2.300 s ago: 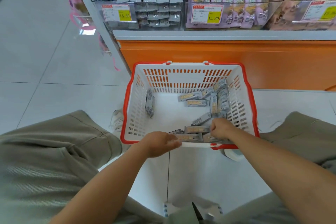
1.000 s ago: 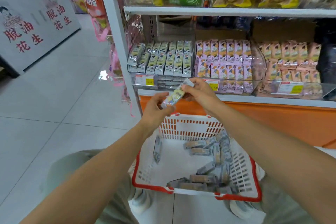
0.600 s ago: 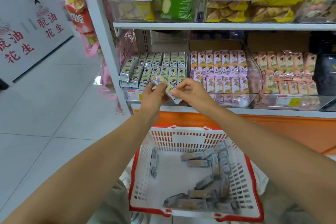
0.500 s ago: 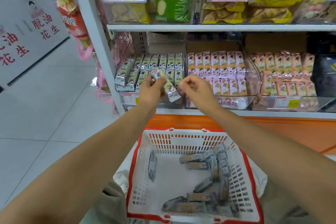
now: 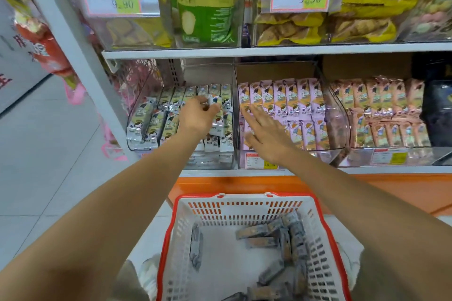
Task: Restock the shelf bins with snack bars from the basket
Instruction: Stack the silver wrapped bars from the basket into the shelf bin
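Observation:
My left hand (image 5: 197,118) reaches into the clear left bin (image 5: 137,115) on the lower shelf and pinches a silver-green snack bar (image 5: 215,105) among the upright rows there. My right hand (image 5: 266,129) hovers in front of the neighbouring bin of pink bars (image 5: 288,102), fingers straight and spread, holding nothing. Below, the white basket with a red rim (image 5: 176,205) sits on the floor with several grey snack bars (image 5: 281,239) lying loose in it, mostly on its right side.
A third bin of peach-coloured bars (image 5: 381,110) stands to the right. The upper shelf carries bins of yellow and green snack bags (image 5: 208,12) with price tags. An orange base panel (image 5: 367,190) runs under the shelf. Tiled floor lies open at the left.
My left hand has carried the bar forward into the left bin. My right hand let go of it and opened, moving right in front of the pink bars. The view tilted closer to the shelf.

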{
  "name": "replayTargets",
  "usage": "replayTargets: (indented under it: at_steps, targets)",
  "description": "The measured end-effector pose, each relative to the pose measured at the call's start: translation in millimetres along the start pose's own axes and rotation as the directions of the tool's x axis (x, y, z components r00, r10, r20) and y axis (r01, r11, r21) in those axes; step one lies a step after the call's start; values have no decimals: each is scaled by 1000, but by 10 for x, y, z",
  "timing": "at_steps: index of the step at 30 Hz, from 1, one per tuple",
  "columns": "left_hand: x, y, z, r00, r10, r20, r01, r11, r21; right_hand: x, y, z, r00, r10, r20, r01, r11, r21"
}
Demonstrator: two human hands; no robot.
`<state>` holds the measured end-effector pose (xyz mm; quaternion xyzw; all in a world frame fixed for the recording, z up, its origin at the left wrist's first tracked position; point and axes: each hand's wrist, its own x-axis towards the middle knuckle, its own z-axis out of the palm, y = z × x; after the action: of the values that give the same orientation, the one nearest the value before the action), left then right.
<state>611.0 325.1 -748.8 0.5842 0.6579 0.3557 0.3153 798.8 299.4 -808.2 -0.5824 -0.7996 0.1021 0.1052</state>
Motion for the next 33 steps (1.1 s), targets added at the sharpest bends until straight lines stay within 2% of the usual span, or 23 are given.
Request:
replayTargets:
  at_steps: [4,7,9,13,18,22,27,30,33]
  targets:
    - [-12,-38,31,995,100,-9,-96,970,224,16,18,57,1000,6,-14,-7,1000,-21]
    - [-82,-98,15,991,132,-19,-121,951,283,17,30,70,1000,3,-20,-3,1000,-8]
    - [-161,-129,-5,992,124,6,-120,941,317,6,26,68,1000,5,-26,-5,1000,2]
    - [-316,-133,-16,986,127,104,-162,857,489,-6,3,52,1000,17,-17,-17,1000,6]
    - [-280,-40,-41,993,117,4,-110,920,377,1,6,31,1000,18,-25,-17,999,38]
    - [-140,44,-33,994,62,-86,-35,958,285,142,-9,-65,991,23,-133,-19,999,36]
    - [48,96,73,987,-20,-157,37,994,104,342,27,-135,996,50,-77,-53,998,-42]
    - [123,106,167,986,-4,-166,23,993,118,360,28,-34,995,48,-86,-50,999,-21]
    - [186,107,283,991,72,-116,-52,983,173,368,58,65,988,38,-153,-41,999,-22]
